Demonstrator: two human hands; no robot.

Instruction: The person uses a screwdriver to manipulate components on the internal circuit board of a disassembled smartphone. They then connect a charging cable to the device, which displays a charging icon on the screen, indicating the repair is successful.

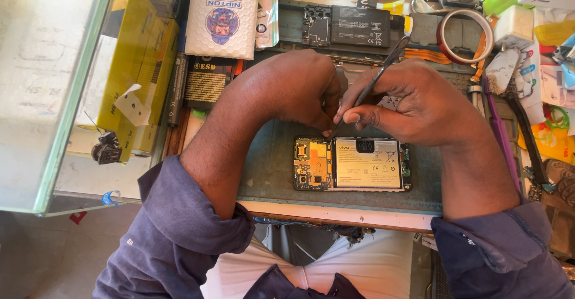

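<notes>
- The opened phone (352, 163) lies flat near the front edge of the grey-green work mat (269, 173), back cover off — gold-toned circuit board at its left end, pale flat battery filling the rest.
- The right hand (419, 104) pinches slim metal tweezers (374, 80) between thumb and fingers; their tip comes down at the phone's upper edge.
- The left hand (299, 89) curls just above the phone, fingertips bunched beside the tweezer tip; whether it holds anything cannot be told.
- Bare mat lies left of the phone — behind the hands the bench is crowded: a second opened phone (350, 26), a red-rimmed tape roll (446, 44).
- A glass counter (48, 95) borders the left side.
</notes>
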